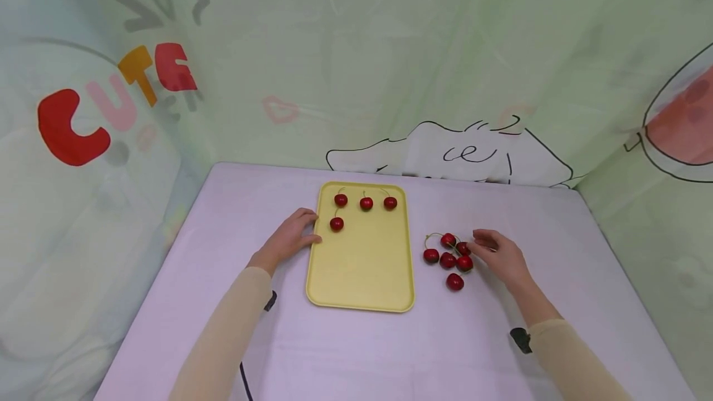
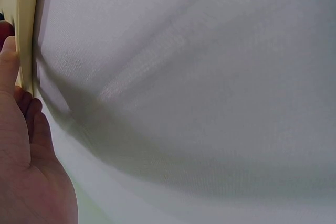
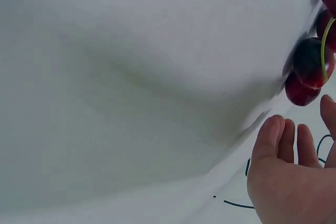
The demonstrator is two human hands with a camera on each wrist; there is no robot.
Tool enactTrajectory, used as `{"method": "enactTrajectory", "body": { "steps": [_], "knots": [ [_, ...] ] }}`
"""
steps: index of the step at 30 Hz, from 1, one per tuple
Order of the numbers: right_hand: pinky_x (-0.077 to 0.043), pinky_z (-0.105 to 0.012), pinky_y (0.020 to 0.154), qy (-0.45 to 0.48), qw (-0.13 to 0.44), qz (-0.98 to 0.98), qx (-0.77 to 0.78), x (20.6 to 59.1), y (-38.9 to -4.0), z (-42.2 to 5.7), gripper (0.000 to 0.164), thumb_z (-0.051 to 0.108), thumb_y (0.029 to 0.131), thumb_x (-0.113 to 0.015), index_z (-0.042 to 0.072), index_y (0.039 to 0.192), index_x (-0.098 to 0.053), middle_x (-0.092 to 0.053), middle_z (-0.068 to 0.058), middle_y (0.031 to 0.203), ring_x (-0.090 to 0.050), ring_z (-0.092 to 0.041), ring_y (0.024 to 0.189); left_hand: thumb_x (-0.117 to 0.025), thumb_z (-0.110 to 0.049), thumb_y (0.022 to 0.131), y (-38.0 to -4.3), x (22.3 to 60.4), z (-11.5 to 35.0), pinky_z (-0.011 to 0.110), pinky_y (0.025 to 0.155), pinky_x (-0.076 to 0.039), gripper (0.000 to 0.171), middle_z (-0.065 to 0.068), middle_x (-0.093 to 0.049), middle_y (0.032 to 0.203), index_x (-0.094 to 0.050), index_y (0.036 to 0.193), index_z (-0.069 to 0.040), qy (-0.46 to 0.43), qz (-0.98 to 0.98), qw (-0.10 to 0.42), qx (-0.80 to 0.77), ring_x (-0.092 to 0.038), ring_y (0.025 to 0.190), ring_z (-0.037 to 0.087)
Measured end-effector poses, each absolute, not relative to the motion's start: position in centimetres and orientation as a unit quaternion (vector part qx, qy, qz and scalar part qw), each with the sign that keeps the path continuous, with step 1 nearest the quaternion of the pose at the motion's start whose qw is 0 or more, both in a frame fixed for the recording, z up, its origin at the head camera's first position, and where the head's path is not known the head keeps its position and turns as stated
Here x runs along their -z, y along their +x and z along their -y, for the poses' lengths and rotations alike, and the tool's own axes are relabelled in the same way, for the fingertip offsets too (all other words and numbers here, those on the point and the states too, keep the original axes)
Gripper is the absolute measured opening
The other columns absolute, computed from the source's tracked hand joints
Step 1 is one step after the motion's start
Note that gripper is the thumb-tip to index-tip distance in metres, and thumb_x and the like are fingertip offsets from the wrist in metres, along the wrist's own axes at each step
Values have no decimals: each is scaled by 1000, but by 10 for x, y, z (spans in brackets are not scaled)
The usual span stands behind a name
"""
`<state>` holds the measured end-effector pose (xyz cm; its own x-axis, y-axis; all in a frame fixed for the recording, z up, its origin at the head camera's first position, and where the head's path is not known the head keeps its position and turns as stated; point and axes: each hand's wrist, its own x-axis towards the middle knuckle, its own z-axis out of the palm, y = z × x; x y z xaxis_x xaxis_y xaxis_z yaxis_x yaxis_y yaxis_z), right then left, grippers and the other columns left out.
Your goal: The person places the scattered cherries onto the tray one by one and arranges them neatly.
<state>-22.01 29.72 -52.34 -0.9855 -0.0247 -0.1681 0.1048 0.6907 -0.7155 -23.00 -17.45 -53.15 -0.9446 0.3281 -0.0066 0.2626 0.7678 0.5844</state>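
Note:
A yellow rectangular tray point(image 1: 364, 271) lies on the table with several dark red cherries on it: a row of 3 at its far end and one cherry point(image 1: 337, 224) below that row. My left hand point(image 1: 289, 237) grips the tray's left rim; in the left wrist view its thumb point(image 2: 8, 61) lies over the rim point(image 2: 26, 30), other fingers against the outer side. To the right of the tray sits a loose group of stemmed cherries point(image 1: 448, 260). My right hand point(image 1: 500, 257) is at that group's right side, fingers slightly bent and parted, holding nothing; the right wrist view shows a small gap to the nearest cherry point(image 3: 303, 90).
A pale cloth covers the table point(image 1: 356, 351). Printed curtains point(image 1: 390, 67) stand behind it and on both sides. One cherry point(image 1: 455, 282) lies a bit nearer than the rest of the loose group. A black cable point(image 1: 246, 381) runs beside the left forearm.

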Motion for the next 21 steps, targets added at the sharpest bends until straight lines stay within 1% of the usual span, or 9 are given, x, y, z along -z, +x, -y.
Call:
{"method": "enactTrajectory", "body": {
  "steps": [5, 13, 19, 21],
  "knots": [
    [-46, -54, 102, 1, 110, -910, 400, 531, -219, -300, 64, 44, 95, -61, 4, 142, -45, -50, -23, 138, -46, -40, 127, -73, -25, 89, -230, 532, 175, 38, 114, -35, 58, 13, -48, 136, -53, 134, 4, 155, -939, 54, -302, -46, 129, 27],
    [-46, -54, 102, 0, 107, -913, 393, 532, -218, -292, 55, 38, 97, -60, 4, 139, -49, -50, -23, 137, -45, -41, 127, -73, -26, 89, -229, 533, 176, 38, 115, -34, 58, 13, -48, 136, -53, 134, 4, 156, -939, 51, -303, -46, 129, 27],
    [-46, -54, 101, 11, 104, -914, 393, 525, -219, -287, 53, 34, 97, -61, 1, 138, -49, -50, -24, 136, -45, -42, 127, -73, -26, 90, -230, 532, 175, 38, 114, -34, 57, 12, -48, 136, -53, 134, 4, 157, -939, 49, -301, -46, 129, 27],
    [-48, -51, 100, 28, 100, -911, 399, 523, -220, -285, 53, 35, 97, -62, 2, 137, -50, -51, -23, 135, -45, -41, 126, -72, -25, 90, -230, 532, 175, 38, 115, -34, 57, 12, -48, 136, -53, 134, 4, 157, -939, 50, -302, -45, 130, 27]
  ]
}}
